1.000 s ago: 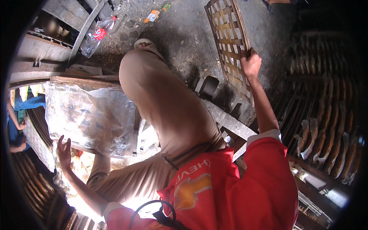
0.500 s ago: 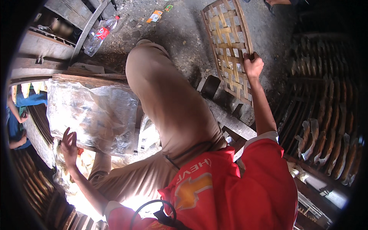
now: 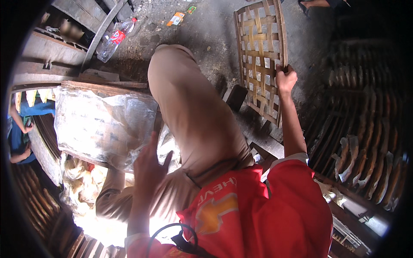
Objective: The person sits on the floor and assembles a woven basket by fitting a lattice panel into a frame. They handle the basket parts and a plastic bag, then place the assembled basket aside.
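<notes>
My right hand [image 3: 286, 80] grips the near right edge of a woven bamboo rack [image 3: 261, 56], a wood-framed lattice with wide gaps, held tilted above the floor. My left hand [image 3: 150, 161] is in the air over my lap, fingers apart and a little blurred, with nothing in it. Beside it lies a board covered with clear plastic sheet [image 3: 101, 127], its right edge nearest that hand. Whatever the sheet covers is hard to make out through the glare.
Crumpled pale wrappings [image 3: 84, 178] lie below the board. A plastic bottle [image 3: 116, 39] and an orange-white packet [image 3: 175, 19] are on the floor [image 3: 211, 38]. Slatted racks holding long strips [image 3: 370, 142] stand at right. Another person's arm [image 3: 20, 120] shows far left.
My left hand has moved right, from the plastic sheet's lower left corner to over my lap. My right hand stays on the bamboo rack, which has shifted slightly right and turned more upright.
</notes>
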Tool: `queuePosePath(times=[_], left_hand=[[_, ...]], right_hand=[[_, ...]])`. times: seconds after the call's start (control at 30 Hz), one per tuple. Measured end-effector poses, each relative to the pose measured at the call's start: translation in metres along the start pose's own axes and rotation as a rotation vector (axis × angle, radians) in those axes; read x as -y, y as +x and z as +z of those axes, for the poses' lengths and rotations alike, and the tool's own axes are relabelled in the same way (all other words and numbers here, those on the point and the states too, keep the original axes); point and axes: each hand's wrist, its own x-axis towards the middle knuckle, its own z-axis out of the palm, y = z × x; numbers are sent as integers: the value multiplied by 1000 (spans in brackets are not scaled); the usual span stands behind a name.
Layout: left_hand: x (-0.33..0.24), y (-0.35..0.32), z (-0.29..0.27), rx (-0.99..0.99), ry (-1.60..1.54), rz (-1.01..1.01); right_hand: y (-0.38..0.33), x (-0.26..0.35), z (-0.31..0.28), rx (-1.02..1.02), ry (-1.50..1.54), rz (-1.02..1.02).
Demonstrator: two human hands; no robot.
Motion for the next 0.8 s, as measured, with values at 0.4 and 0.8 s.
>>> queuePosePath(times=[0.4,0.8], left_hand=[[-87,-48,-33,754,-1421,1430],[-142,-46,-42,839,-1691,1643]], right_hand=[[-26,7,8,21,0,47],[-21,9,14,13,35,25]])
